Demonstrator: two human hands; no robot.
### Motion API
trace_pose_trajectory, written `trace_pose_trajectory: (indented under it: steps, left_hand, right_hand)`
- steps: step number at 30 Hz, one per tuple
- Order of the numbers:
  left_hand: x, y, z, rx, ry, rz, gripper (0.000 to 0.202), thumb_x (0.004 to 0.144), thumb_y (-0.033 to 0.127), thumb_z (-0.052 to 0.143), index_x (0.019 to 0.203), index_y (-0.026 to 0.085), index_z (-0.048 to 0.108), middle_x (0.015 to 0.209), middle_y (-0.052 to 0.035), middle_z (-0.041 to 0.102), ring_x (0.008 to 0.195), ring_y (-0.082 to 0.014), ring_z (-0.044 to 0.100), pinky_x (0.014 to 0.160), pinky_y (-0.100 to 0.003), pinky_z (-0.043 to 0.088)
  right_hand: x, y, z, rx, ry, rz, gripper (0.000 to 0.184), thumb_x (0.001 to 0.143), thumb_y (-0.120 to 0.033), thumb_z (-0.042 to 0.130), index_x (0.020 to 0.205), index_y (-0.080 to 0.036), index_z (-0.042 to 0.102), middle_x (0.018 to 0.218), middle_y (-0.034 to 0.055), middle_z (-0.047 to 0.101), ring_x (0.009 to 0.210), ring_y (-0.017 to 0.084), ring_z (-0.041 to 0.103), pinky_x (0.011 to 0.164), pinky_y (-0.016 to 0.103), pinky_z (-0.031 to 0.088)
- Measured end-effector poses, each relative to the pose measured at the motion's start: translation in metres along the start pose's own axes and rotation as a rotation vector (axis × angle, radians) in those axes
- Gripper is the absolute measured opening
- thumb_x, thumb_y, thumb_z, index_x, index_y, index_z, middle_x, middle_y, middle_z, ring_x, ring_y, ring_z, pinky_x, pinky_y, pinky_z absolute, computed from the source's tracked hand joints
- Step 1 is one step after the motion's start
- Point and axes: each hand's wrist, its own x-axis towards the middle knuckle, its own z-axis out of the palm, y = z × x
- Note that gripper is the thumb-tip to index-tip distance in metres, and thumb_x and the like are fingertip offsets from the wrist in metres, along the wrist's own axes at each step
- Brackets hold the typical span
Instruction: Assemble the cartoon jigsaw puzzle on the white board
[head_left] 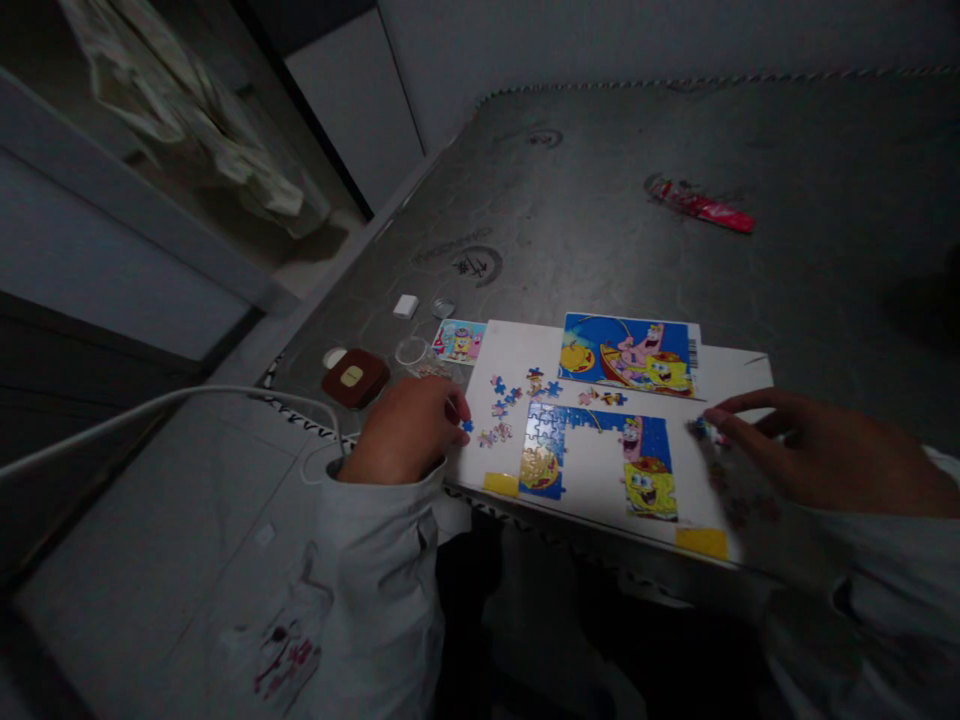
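A partly built cartoon jigsaw (600, 458) lies on a white board (720, 375) at the near edge of a dark table (637, 220). Several loose pieces (517, 395) are scattered above it, and a reference picture (628, 352) lies behind them. My left hand (409, 425) rests curled at the board's left edge, fingertips pinching a small blue piece (467, 425). My right hand (810, 445) reaches in from the right, its fingers pinching a puzzle piece (703, 430) just right of the built section.
A small cartoon card (459, 340), a clear round lid (411, 350), a brown case (355, 377) and a white block (406, 305) lie left of the board. A red packet (705, 207) lies far back. A white cable (187, 400) crosses at the left.
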Motion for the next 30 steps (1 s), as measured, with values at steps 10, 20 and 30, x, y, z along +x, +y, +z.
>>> trace_pose_trajectory:
  steps: [10,20,30]
  left_hand:
    - [0.005,0.005,0.002,-0.01,0.115,0.042,0.016,0.082,0.019,0.082,0.096,0.023,0.076,0.099,-0.0012,0.08,0.096,-0.0213,0.071,0.076,-0.031,0.046]
    - [0.008,0.016,0.005,-0.073,0.178,0.156,0.017,0.081,0.026,0.087,0.096,0.023,0.079,0.095,-0.0006,0.081,0.092,-0.0213,0.072,0.078,-0.033,0.047]
    - [0.008,0.025,0.01,-0.003,0.159,0.17,0.013,0.085,0.027,0.081,0.097,0.023,0.08,0.099,-0.0032,0.08,0.095,-0.024,0.071,0.082,-0.035,0.049]
  right_hand:
    - [-0.001,0.0,-0.001,0.024,-0.005,-0.014,0.061,0.081,-0.08,0.047,0.113,-0.036,0.076,0.101,0.0076,0.082,0.073,0.033,0.072,0.058,0.045,0.051]
    - [-0.002,0.001,0.001,0.029,0.008,-0.026,0.058,0.082,-0.08,0.045,0.111,-0.039,0.074,0.101,0.0066,0.081,0.078,0.037,0.073,0.062,0.049,0.052]
    - [-0.001,0.001,0.001,0.038,-0.004,-0.026,0.058,0.082,-0.081,0.044,0.109,-0.039,0.074,0.1,0.0078,0.081,0.077,0.038,0.072,0.062,0.051,0.052]
